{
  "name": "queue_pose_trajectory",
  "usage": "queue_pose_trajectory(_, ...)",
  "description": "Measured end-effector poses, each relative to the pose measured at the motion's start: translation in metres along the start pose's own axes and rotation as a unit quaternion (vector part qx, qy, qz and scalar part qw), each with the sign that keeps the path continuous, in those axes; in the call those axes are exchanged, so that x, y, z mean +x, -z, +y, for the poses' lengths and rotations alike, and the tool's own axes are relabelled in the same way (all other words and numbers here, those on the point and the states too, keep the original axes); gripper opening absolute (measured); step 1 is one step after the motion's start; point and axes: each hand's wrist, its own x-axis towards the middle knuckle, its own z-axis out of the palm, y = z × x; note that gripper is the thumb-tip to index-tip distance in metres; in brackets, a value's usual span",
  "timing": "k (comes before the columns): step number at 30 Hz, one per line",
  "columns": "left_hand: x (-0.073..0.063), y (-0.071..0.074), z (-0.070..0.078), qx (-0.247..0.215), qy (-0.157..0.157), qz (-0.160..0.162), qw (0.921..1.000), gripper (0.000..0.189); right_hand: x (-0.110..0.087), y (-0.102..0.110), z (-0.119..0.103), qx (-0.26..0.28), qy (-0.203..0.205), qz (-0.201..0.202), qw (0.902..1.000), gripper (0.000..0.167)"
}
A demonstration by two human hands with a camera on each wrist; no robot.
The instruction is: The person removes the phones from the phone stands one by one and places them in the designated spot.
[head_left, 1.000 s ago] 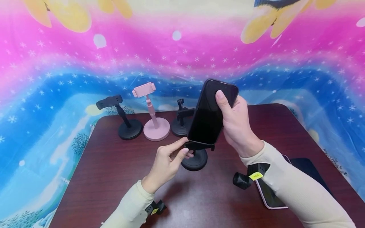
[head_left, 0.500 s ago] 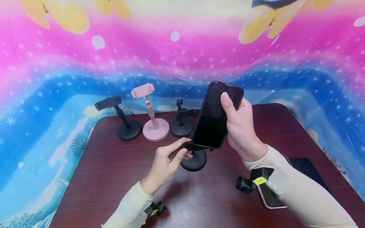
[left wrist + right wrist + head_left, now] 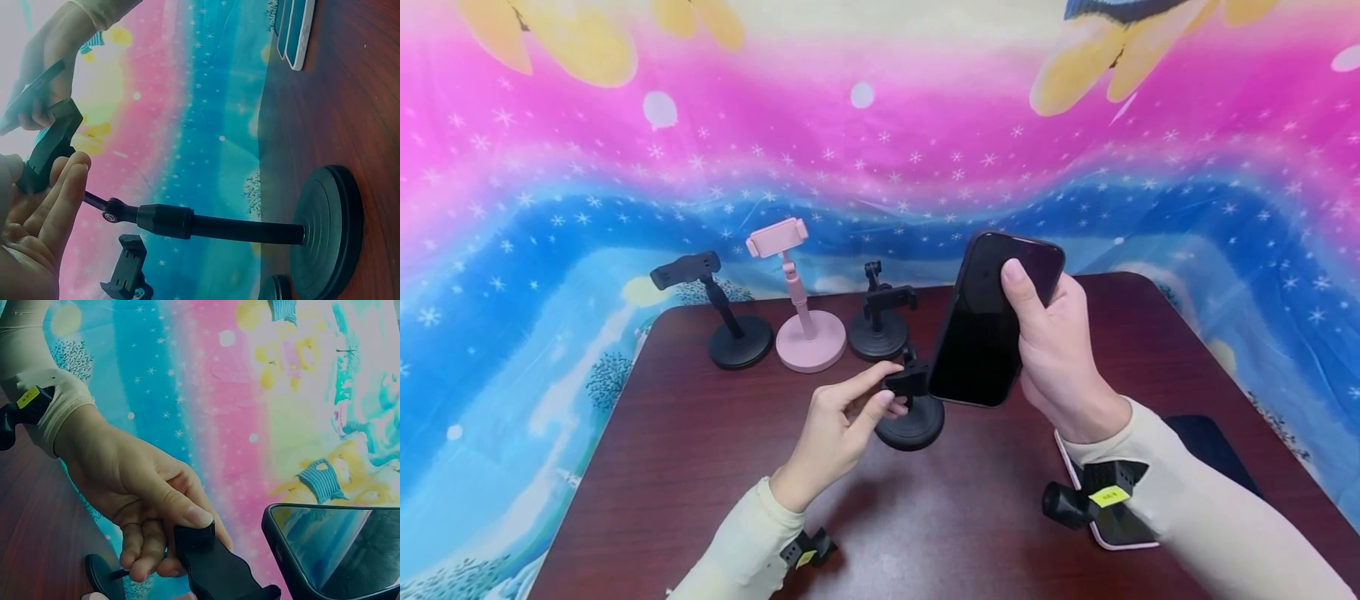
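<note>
My left hand (image 3: 831,437) pinches one end of the clamp (image 3: 908,382) on top of a black phone stand, thumb on one side and fingers on the other. In the left wrist view the stand's pole (image 3: 250,229) runs from that clamp down to a round base (image 3: 325,231) on the table. A black smartphone (image 3: 981,333) with a dark screen is gripped by my right hand (image 3: 1060,358), thumb across the front. In the right wrist view the phone (image 3: 344,556) is apart from the clamp (image 3: 225,569), with a gap between them.
Along the back of the table (image 3: 700,467) stand a black phone stand (image 3: 741,337), a pink one (image 3: 811,337) and another black one (image 3: 878,329). Under my right forearm lie a pink-edged phone (image 3: 1123,529) and a black flat device (image 3: 1213,454). A printed cloth (image 3: 880,150) hangs behind.
My right hand has drawn the phone to the right and down, off the clamp it was overlapping, so the clamp now shows. My left hand has kept its place.
</note>
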Motion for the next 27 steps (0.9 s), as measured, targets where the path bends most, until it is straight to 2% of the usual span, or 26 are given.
queue_pose_trajectory(7,0.0,0.0,0.001,0.001,-0.012,0.0,0.9999,0.03,-0.006,0.008,-0.003,-0.005,-0.008,-0.009,0.9999,0.015)
queue_pose_trajectory(16,-0.001,0.0,-0.001,-0.008,0.007,-0.003,0.9999,0.031,-0.012,0.016,-0.002,-0.012,-0.018,-0.011,0.9997,0.014)
queue_pose_trajectory(27,0.0,0.0,-0.002,-0.015,0.01,-0.004,0.9998,0.03,-0.02,0.032,0.007,-0.007,-0.048,0.003,0.9988,0.015)
